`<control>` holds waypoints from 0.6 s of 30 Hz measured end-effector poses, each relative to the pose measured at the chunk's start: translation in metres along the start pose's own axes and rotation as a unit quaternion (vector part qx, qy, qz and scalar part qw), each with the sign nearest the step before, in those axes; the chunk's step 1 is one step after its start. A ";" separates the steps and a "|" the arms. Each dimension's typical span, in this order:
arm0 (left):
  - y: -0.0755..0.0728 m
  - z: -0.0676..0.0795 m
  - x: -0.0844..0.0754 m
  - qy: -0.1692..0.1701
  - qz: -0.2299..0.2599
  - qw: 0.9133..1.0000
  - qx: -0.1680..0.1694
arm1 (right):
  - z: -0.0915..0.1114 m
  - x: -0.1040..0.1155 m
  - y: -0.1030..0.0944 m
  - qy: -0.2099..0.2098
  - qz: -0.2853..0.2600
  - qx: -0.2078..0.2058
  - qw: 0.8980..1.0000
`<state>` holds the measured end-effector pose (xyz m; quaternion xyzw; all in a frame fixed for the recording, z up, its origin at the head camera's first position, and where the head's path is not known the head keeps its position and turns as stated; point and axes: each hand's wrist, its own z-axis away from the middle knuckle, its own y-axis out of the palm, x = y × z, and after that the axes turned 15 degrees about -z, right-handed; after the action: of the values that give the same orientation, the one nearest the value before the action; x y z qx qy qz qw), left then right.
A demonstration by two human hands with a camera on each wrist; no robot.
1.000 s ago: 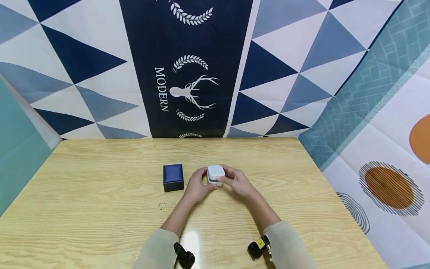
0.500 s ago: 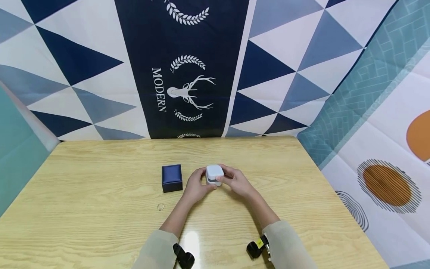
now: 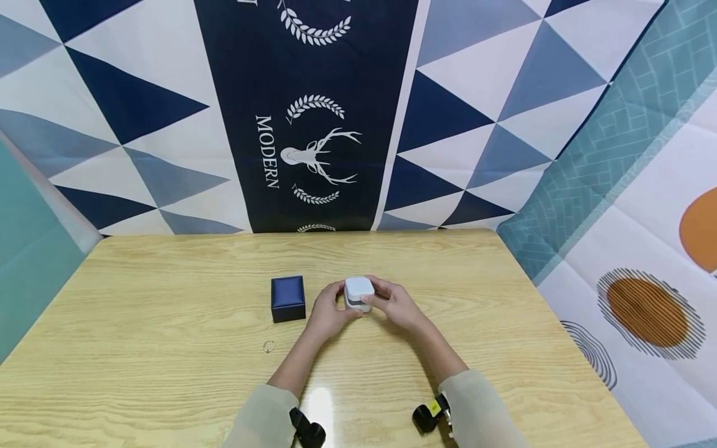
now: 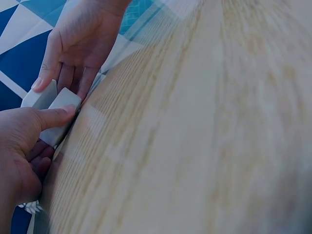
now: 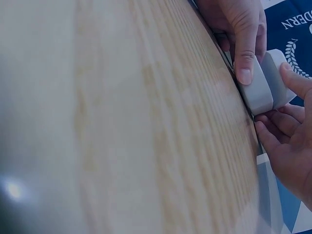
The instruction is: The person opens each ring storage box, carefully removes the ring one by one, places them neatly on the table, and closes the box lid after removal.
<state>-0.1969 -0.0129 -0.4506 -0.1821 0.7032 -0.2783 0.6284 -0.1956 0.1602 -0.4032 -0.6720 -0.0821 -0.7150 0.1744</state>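
Observation:
A small white box (image 3: pixel 359 287) with rounded corners sits between both hands on the wooden table. Its lid (image 5: pixel 277 61) is tilted up from its base (image 5: pixel 258 92), leaving a wedge-shaped gap on the side toward the person. My left hand (image 3: pixel 327 313) grips the base, thumb across its near face and fingers round the far left side. On the right, my right hand (image 3: pixel 396 303) pinches the lid with the thumb on its front edge; its other fingers reach behind and beside the box. What lies inside the box is hidden.
A dark blue box (image 3: pixel 288 298) with a cushioned-looking top stands left of the left hand. Nearer the person lies a thin ring (image 3: pixel 269 346) on the table (image 3: pixel 168 323). Patterned cloth (image 3: pixel 313 118) hangs right behind the table's far edge.

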 end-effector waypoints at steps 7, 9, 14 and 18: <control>0.001 0.000 0.001 0.001 0.000 1.000 -0.002 | -0.008 -0.018 -0.004 -0.007 0.003 -0.003 1.000; 0.001 0.000 0.000 0.001 0.001 1.000 -0.002 | -0.012 -0.026 -0.007 -0.007 0.000 -0.006 1.000; 0.001 0.000 0.000 -0.001 0.001 1.000 -0.002 | -0.012 -0.028 -0.007 -0.014 0.009 -0.012 1.000; 0.001 0.001 0.000 0.000 0.002 1.000 -0.005 | -0.012 -0.028 -0.007 -0.011 0.008 -0.014 1.000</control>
<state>-0.1961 -0.0121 -0.4509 -0.1834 0.7051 -0.2733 0.6281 -0.2085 0.1663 -0.4312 -0.6827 -0.0680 -0.7074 0.1698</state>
